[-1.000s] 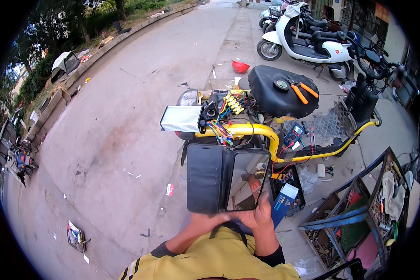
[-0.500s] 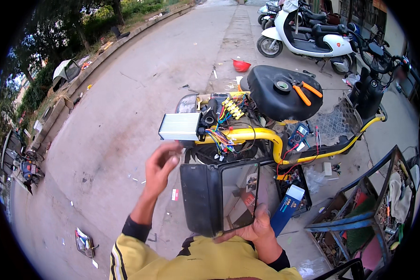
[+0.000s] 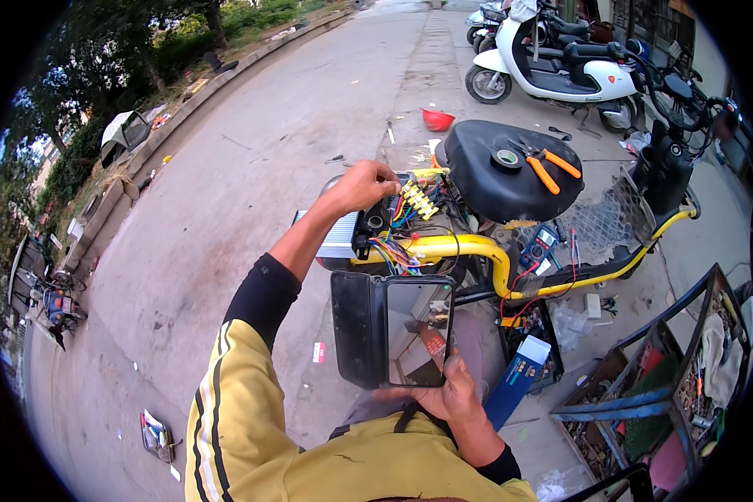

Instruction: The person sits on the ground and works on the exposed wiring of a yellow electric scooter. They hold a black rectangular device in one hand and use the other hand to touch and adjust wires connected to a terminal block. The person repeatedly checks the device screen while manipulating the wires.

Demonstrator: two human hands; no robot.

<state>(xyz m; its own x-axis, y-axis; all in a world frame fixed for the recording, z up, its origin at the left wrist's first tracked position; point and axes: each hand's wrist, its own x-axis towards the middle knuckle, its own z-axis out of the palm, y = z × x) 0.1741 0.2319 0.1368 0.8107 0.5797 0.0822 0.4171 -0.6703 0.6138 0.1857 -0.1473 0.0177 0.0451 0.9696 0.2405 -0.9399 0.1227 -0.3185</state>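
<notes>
My right hand [image 3: 452, 389] grips the lower edge of a phone [image 3: 414, 335] in a black flip case, its cover [image 3: 358, 330] folded out to the left. The lit screen shows a picture of an indoor scene. My left hand [image 3: 364, 186] reaches over a silver finned controller box [image 3: 330, 238]. Its fingers are bent together beside a yellow terminal strip [image 3: 419, 201]; what is between them, if anything, is hidden. Coloured wires [image 3: 395, 255] spill from the controller over the yellow frame [image 3: 443, 244] of a stripped electric scooter.
A black seat [image 3: 510, 188] on the scooter carries orange-handled pliers [image 3: 544, 174] and a tape roll [image 3: 505, 159]. A multimeter [image 3: 540, 244] with red leads lies on the footboard. At right stand a blue box [image 3: 517, 381] and a metal parts rack [image 3: 644, 406]. Behind is a white scooter [image 3: 552, 71].
My left hand has moved up and right, from beside the phone cover to the terminal strip. The phone in my right hand has shifted slightly up and is turned a little.
</notes>
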